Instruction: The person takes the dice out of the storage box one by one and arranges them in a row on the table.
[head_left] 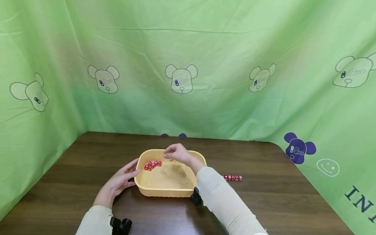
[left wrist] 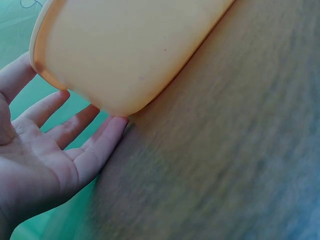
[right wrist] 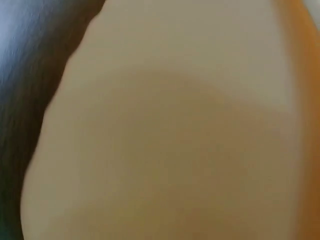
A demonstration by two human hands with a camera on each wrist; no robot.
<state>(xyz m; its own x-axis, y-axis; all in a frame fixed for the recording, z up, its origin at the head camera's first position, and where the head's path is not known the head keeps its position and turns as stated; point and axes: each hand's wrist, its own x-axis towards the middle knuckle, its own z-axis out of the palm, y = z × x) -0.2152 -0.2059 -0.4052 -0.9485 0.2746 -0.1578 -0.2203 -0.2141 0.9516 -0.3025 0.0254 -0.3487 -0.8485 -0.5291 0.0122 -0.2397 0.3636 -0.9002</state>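
A pale yellow plastic tub [head_left: 164, 193] stands on the table, with several red dice [head_left: 152, 165] clustered at its inner left. My left hand [head_left: 121, 179] grips the tub's left end, thumb over the rim and fingers against the outer wall. The left wrist view shows those fingertips spread along the tub's corner [left wrist: 135, 60]. My right hand [head_left: 179, 153] is over the tub's far side, fingers bent and pointing left, to the right of the dice. I cannot tell whether its fingertips hold anything. Only the tub's blurred wall [right wrist: 165, 125] fills the right wrist view.
A short row of red dice [head_left: 233, 178] lies on the brown wooden table [head_left: 279, 195] right of the tub, partly hidden by the right sleeve. Green printed cloth [head_left: 141, 107] hangs behind and along both sides of the table.
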